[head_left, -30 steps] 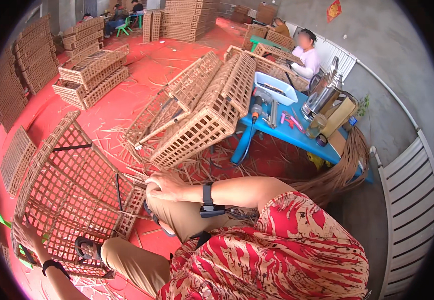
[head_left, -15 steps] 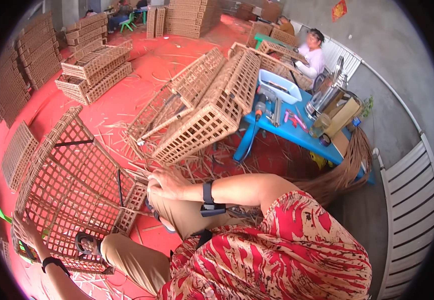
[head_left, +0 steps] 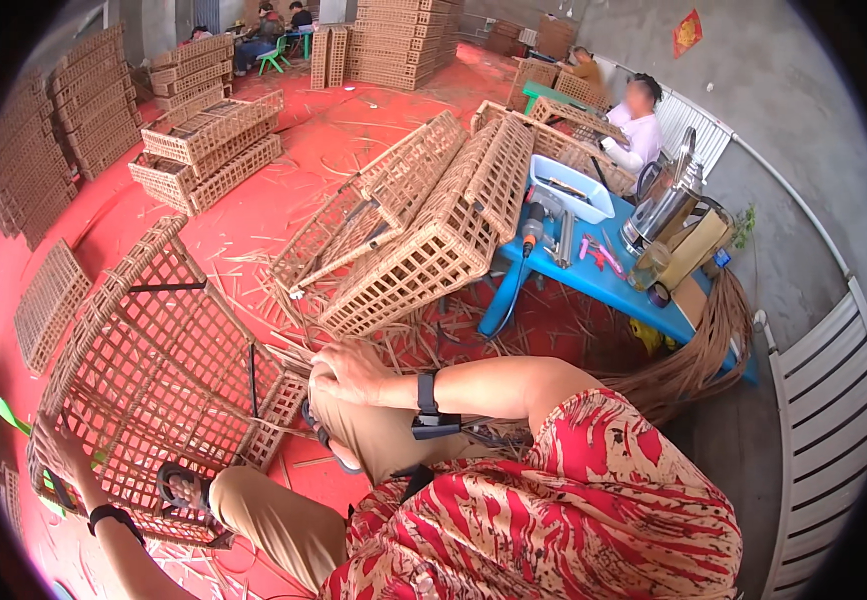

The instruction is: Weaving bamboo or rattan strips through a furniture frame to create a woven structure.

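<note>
- An open woven basket (head_left: 154, 350) leans on the red floor (head_left: 319, 150), well left of a blue table (head_left: 619, 293).
- The person's 2 hands are well apart. The left hand (head_left: 64, 455) lies against the basket side farthest from the table; its fingers are partly lost against the lattice, so whether they clamp cannot be told.
- The right hand (head_left: 352, 372) drapes over a bent knee (head_left: 359, 425), between basket and table; with its fingertips hidden, any hold on a strand cannot be told.
- A sandaled foot (head_left: 186, 487) shows at the basket's lower part, left of the table.
- Steadying the basket well likely calls for a full wrap on the sturdy outer edge rather than thin lattice, even pressure, and the right hand bracing the side nearest the table if it rocks.
- Compared with 0.5 seconds earlier, basket and table sit slightly farther right in view, apparently from a head turn; both hands keep their places.
</note>
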A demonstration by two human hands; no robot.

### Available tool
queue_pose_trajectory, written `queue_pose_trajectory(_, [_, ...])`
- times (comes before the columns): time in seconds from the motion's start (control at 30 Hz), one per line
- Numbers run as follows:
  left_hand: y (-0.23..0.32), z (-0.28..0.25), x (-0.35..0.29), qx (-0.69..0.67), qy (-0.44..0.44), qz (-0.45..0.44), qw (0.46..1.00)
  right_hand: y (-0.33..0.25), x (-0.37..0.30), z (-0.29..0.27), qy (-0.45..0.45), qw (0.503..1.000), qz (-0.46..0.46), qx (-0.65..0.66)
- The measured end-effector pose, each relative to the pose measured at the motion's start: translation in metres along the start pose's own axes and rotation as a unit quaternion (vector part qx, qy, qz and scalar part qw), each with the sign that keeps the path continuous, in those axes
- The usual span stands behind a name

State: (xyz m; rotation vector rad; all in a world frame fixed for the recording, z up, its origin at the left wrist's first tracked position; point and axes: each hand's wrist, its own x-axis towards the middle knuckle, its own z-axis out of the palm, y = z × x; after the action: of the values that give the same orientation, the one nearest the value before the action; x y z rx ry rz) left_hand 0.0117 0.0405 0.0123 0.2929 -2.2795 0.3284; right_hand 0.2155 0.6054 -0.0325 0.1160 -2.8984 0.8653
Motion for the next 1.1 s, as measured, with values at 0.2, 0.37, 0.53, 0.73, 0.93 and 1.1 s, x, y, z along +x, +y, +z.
queue_pose_trajectory(0.2, [-0.006,0.006,-0.002,-0.013,0.014,0.008,1.0,0.001,0.0,0.002,0.012,1.0,-0.005,-0.006])
queue_pose_trajectory(0.37, [-0.008,0.011,-0.003,-0.013,0.036,0.01,0.999,0.0,0.0,0.002,0.005,1.0,0.0,0.001])
queue_pose_trajectory(0.53, [-0.005,0.004,-0.002,-0.007,0.004,0.009,1.0,0.0,-0.001,0.001,0.024,1.0,-0.011,-0.012])
queue_pose_trajectory(0.73, [-0.008,0.001,-0.003,-0.009,0.009,0.009,1.0,-0.003,-0.001,-0.003,0.01,1.0,-0.006,-0.003])
queue_pose_trajectory(0.93, [-0.005,-0.003,-0.004,-0.015,0.01,0.014,1.0,0.001,-0.002,0.0,0.037,0.999,-0.003,0.001])
queue_pose_trajectory(1.1, [-0.008,-0.002,-0.004,-0.01,0.008,0.018,1.0,0.001,-0.001,-0.001,0.034,0.999,-0.005,0.002])
